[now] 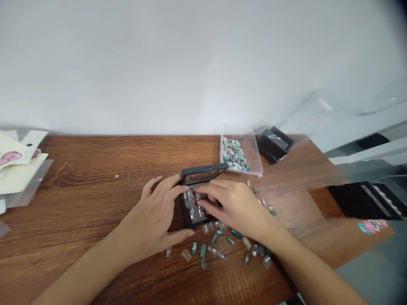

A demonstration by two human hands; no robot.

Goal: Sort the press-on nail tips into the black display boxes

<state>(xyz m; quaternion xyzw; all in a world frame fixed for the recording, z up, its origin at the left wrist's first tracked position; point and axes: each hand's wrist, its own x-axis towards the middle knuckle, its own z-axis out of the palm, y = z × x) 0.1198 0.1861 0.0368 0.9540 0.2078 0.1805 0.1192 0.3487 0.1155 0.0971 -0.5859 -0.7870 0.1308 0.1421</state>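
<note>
While the person bent over the wooden surface (79,182), both bare hands worked at a shallow black case (187,218) near the middle, its clear hinged lid (203,174) propped open toward the far side. The step in hand was close work at the case's compartments, where small translucent pieces (190,207) sat in rows. The left hand (155,209) lay open and wide, its curved fingers reaching to the case's left edge, though I cannot tell whether it gripped the case or only steadied it. The right hand (235,207) came in from the right with its fingers drawn narrow, and its fingertips (203,199) covered part of the compartments, hiding whether they held a piece. Work this fine called for fingertips more than a full grip. Just near and right of the case, loose oblong pieces (216,248), some glassy and clear and others mottled green, lay scattered on the reddish, grainy wood. Farther off stood a clear plastic tray (256,159) heaped with green-and-white pieces (234,154), with a matte black box (274,144) just beyond it. A black strip (365,201) lay at the right, and pale printed cards (15,163) sat at the far left.
</note>
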